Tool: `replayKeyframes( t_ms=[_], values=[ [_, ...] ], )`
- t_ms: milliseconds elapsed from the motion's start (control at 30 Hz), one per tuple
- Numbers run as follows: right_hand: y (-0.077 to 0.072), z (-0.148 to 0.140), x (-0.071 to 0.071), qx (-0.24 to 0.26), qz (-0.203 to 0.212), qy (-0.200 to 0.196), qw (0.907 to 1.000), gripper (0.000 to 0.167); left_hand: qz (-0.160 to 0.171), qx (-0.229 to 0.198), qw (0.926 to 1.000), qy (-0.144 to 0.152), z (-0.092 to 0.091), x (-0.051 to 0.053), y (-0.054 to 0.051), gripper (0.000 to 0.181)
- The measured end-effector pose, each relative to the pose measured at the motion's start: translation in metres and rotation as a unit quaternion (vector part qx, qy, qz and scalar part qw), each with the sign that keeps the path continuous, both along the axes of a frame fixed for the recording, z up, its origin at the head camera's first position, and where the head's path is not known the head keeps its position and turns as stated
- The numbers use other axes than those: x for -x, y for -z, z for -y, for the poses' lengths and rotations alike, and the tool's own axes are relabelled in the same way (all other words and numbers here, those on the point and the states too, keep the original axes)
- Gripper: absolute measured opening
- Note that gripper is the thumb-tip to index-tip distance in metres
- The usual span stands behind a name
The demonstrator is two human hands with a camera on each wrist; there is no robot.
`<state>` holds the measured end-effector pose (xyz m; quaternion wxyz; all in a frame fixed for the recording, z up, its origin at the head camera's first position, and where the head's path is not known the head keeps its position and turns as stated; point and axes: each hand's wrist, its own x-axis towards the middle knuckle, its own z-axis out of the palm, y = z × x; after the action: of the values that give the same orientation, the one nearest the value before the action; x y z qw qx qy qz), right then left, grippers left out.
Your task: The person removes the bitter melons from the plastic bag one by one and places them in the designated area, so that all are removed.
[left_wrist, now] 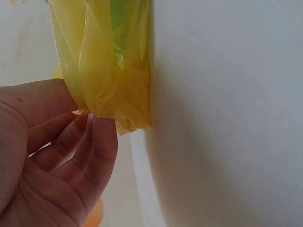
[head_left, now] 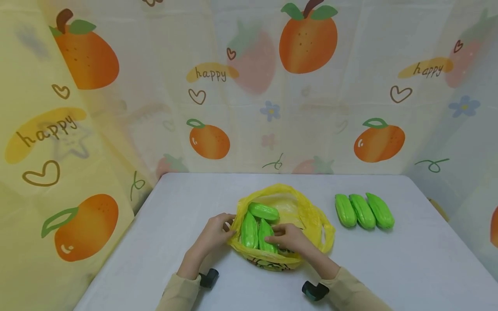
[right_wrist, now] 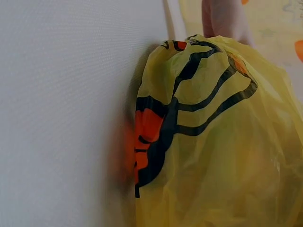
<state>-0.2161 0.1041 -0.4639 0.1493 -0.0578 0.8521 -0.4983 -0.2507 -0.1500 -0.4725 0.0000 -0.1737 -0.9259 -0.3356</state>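
Note:
A yellow plastic bag lies with its mouth spread wide, printed in black and red on its near side. My left hand pinches the bag's left rim between thumb and fingers, which the left wrist view shows closely. Inside the bag are three glossy green zucchini-like vegetables: one lying crosswise at the back, one on the left, one on the right. My right hand reaches into the bag and holds the right one, thumb and fingers at its side. In the right wrist view, the bag's wall hides that hand's fingers.
Three more green vegetables lie side by side on the white table, to the right of the bag. A fruit-printed curtain hangs behind the table and along both sides.

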Motion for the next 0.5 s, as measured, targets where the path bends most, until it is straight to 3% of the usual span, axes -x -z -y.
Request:
replayKeyframes(
  t_ms=[500],
  values=[
    [0.0006,0.0029,-0.0005,0.008,-0.003,-0.009,0.9999,0.065,-0.004,0.002,1.0,-0.001,0.0003,0.0,0.0008,0.039]
  ],
)
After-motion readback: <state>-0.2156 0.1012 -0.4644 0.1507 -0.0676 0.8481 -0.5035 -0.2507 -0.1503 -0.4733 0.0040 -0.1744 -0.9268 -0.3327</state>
